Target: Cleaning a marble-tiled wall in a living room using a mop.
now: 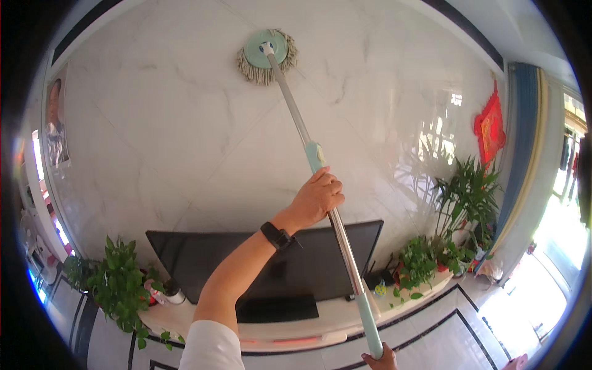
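A mop with a round light-green head and a grey string fringe is raised against the pale marbled wall. Its head rests flat near the top of the wall, and the metal pole slants down to the right. My left hand, with a black watch on the wrist, is wrapped round the pole just below its green collar. Lower down, my right hand grips the green end of the handle; only part of it shows at the bottom edge.
Below the mop, a wide black television stands on a low white cabinet. Leafy plants sit at its left end, with more potted plants at the right. A red hanging ornament and a blue curtain are on the right.
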### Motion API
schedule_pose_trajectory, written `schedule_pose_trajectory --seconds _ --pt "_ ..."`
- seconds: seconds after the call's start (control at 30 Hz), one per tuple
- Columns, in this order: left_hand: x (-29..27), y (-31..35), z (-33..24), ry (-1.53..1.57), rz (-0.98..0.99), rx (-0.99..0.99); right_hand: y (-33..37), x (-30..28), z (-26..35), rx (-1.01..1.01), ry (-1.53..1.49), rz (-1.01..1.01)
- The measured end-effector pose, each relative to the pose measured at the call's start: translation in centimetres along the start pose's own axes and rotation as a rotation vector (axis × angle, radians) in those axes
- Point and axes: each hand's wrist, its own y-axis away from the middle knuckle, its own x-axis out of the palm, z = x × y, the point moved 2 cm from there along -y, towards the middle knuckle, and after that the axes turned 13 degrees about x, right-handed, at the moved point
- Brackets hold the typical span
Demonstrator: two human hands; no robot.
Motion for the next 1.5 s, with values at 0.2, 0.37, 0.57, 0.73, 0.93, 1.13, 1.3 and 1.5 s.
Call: schedule_pose_trajectory --seconds 0.2,0.37,0.57,0.73,0.93,1.13,1.3,1.5 --pt "-3.4 -2.6 9.3 -0.108 0.032 -0.019 -7.3 1.3 6.2 -0.363 0.020 -0.206" --pt "-6.8 -6.8 16.1 -0.258 -0.050 0.085 -4.9 -3.6 19.3 -0.420 -0.040 -0.234" --pt "-9.9 -8.8 19.9 -0.358 -0.098 0.092 -4.8 -5.8 24.1 -0.368 -0.095 -0.158" --pt "-8.0 -8.9 18.6 -0.333 -0.031 0.029 -5.4 -5.7 22.0 -0.428 -0.143 -0.213" --pt "-1.4 -8.0 11.3 -0.200 -0.044 0.049 -6.1 -5.2 12.3 -0.268 0.000 -0.150" --pt "6.0 -4.7 1.3 -0.043 -0.032 -0.079 -5.2 -6.5 0.8 -0.190 -0.067 -0.003" --pt "10.6 -2.7 -9.3 0.017 0.111 -0.152 -2.7 -7.4 -12.1 -0.204 0.086 -0.104" --pt "14.1 -0.9 -20.0 0.197 0.145 -0.254 2.7 -11.9 -24.4 0.072 0.195 -0.059"
